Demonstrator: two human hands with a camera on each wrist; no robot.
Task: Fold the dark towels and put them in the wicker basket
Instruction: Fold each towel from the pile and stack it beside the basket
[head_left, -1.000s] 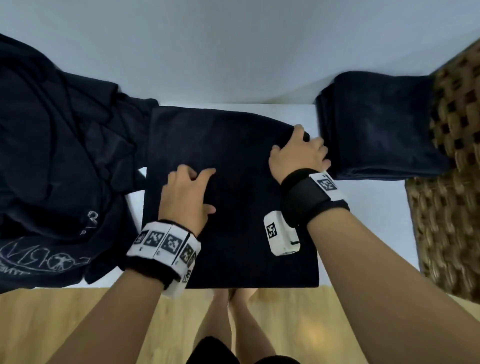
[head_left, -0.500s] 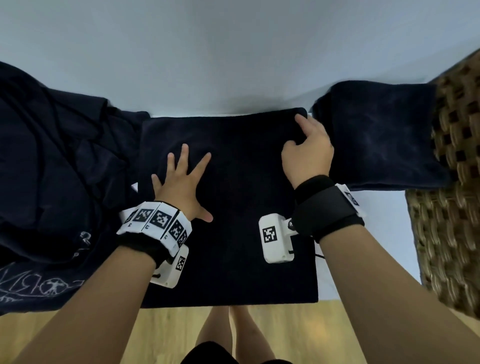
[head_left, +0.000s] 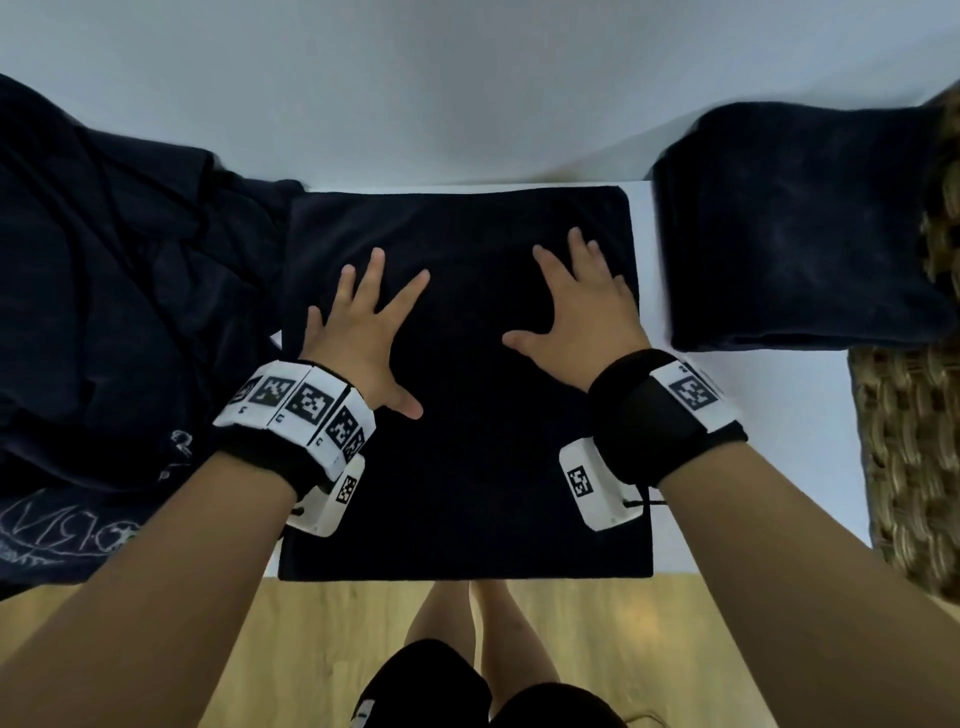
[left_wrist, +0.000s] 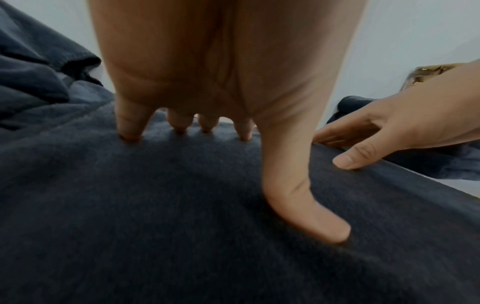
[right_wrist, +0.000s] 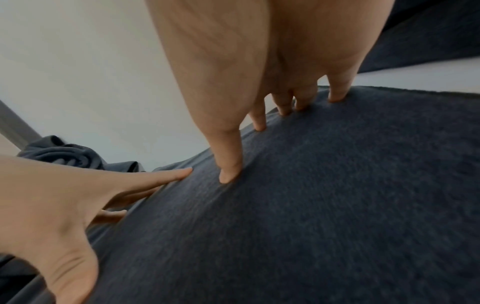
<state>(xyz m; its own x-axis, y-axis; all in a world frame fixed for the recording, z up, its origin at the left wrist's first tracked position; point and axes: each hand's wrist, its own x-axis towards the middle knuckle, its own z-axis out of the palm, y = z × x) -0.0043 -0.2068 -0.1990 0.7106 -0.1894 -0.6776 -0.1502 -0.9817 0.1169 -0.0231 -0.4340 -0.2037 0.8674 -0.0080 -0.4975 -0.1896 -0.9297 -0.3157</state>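
Observation:
A dark folded towel (head_left: 467, 467) lies flat and square on the white table (head_left: 769, 415) in front of me. My left hand (head_left: 363, 332) presses on its left half with fingers spread straight. On the right half rests my right hand (head_left: 582, 306), flat as well. Both wrist views show fingertips (left_wrist: 130, 133) pressed into the dark towel (right_wrist: 337, 205), with nothing gripped. A second folded dark towel (head_left: 795, 234) sits at the right, leaning against the wicker basket (head_left: 914, 457). The basket's inside is out of view.
A heap of dark crumpled cloth (head_left: 114, 322), some with white print, covers the table's left side. A pale wall rises just behind the table. The table's front edge runs under the towel, with wooden floor (head_left: 337, 639) and my legs below.
My right hand let go of the towel's far right corner and came back to lie flat on it. The left hand spread its fingers and slid slightly toward the far edge.

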